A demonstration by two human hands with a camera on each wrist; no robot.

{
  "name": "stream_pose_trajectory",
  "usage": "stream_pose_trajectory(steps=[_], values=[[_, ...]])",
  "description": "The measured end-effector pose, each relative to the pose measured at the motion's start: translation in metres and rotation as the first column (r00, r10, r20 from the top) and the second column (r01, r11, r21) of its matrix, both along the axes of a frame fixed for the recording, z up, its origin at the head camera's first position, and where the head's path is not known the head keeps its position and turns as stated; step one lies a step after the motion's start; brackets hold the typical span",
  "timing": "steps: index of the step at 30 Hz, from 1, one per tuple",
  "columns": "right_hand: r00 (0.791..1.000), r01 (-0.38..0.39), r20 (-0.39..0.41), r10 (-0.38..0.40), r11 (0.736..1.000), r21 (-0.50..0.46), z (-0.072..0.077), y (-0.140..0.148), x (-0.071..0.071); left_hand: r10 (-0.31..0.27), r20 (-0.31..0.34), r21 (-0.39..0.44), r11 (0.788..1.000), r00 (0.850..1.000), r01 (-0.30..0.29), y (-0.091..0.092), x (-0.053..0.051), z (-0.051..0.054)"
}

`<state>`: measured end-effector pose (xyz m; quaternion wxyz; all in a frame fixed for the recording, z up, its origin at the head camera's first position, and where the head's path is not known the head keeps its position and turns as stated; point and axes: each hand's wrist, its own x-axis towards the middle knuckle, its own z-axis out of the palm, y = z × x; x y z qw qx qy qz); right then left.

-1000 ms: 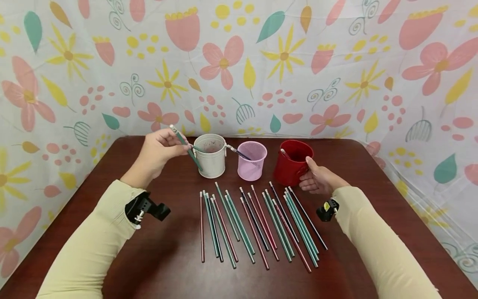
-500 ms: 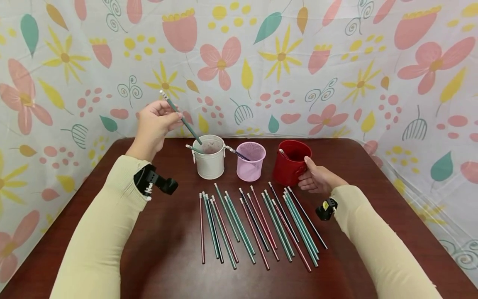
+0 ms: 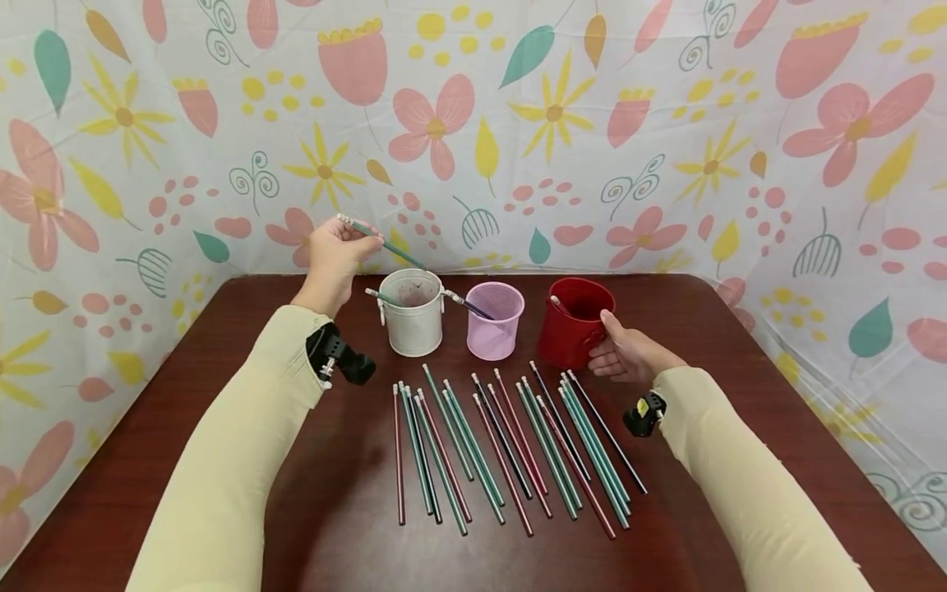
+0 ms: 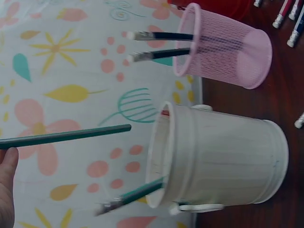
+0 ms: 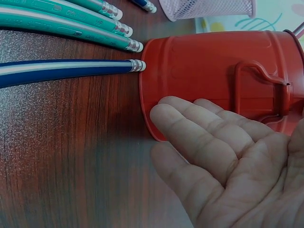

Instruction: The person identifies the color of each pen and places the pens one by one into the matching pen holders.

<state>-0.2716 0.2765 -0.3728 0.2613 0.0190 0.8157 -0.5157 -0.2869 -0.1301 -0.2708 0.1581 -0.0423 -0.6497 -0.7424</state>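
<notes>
My left hand [image 3: 330, 256] pinches a green pencil [image 3: 388, 241] above and left of the white bucket [image 3: 414, 325]. In the left wrist view the pencil [image 4: 71, 137] slants in the air, its bare end outside the bucket's mouth. A green pencil [image 4: 137, 191] leans inside the white bucket [image 4: 223, 159]. Two dark pencils [image 4: 166, 36] stand in the pink mesh cup [image 4: 223, 47]. My right hand [image 3: 630, 352] holds the red bucket [image 3: 573, 329], thumb at its rim; its fingers [image 5: 194, 137] lie along the side. One pencil's eraser end [image 3: 558, 304] shows in the red bucket.
Several green, red and dark blue pencils [image 3: 510, 444] lie side by side on the brown table [image 3: 325, 493], in front of the three containers. A flowered cloth [image 3: 459, 148] hangs behind the table.
My left hand first rose with the green pencil, then came right and lower, and the pencil now lies flatter over the white bucket. My right hand stays at the red bucket.
</notes>
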Motion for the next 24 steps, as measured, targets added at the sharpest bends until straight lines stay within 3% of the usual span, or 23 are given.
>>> stream_pose_trajectory(steps=[3, 8, 12, 20, 24], values=[[1.0, 0.0, 0.003, 0.0, 1.0, -0.001, -0.001, -0.001, 0.0, -0.02, 0.021, -0.021, 1.0, 1.0, 0.021, 0.001, 0.0, -0.007], [1.0, 0.009, -0.006, -0.009, 1.0, -0.013, 0.0, -0.001, 0.001, -0.07, -0.02, -0.054, 0.996, 0.997, 0.069, 0.006, 0.001, -0.02], [1.0, 0.02, -0.012, -0.021, 0.999, -0.028, 0.001, -0.001, 0.001, -0.085, -0.017, -0.062, 0.995, 0.996, 0.083, 0.009, 0.003, -0.031], [0.999, 0.038, -0.005, -0.038, 0.999, -0.034, 0.0, -0.002, 0.002, 0.044, -0.033, -0.02, 0.999, 0.999, -0.044, 0.006, 0.005, -0.045], [0.999, 0.042, -0.001, -0.043, 0.998, -0.037, 0.0, -0.002, 0.002, 0.085, 0.023, -0.01, 0.996, 0.996, -0.085, 0.006, 0.005, -0.052]])
